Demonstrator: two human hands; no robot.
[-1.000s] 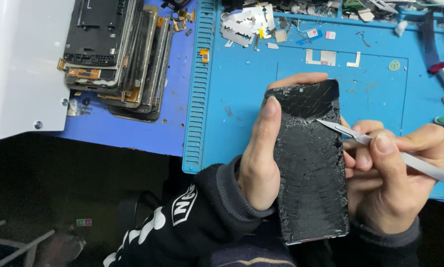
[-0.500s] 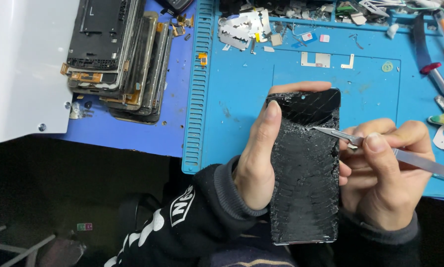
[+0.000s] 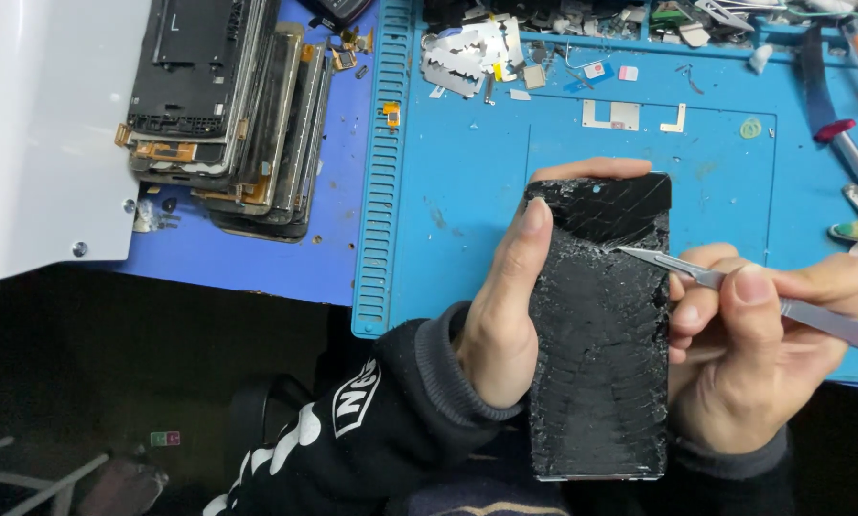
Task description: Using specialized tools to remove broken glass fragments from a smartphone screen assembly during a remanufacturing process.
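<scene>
A black phone screen (image 3: 596,354) with badly shattered glass stands on end in front of me, over the blue work mat (image 3: 477,191). My left hand (image 3: 505,315) grips its left edge, thumb on the glass and fingertips over the top. My right hand (image 3: 754,354) holds a thin metal scalpel (image 3: 735,287) like a pen. The blade tip rests on the cracked glass near the upper right edge of the screen.
A stack of stripped phone frames (image 3: 228,115) lies at the upper left beside a white panel (image 3: 46,134). Razor blades and small parts (image 3: 477,53) are scattered at the mat's far edge. Screwdrivers and tweezers (image 3: 854,153) lie at the right.
The phone and both hands have shifted slightly up and left in view. The scalpel tip stays on the upper right of the cracked glass.
</scene>
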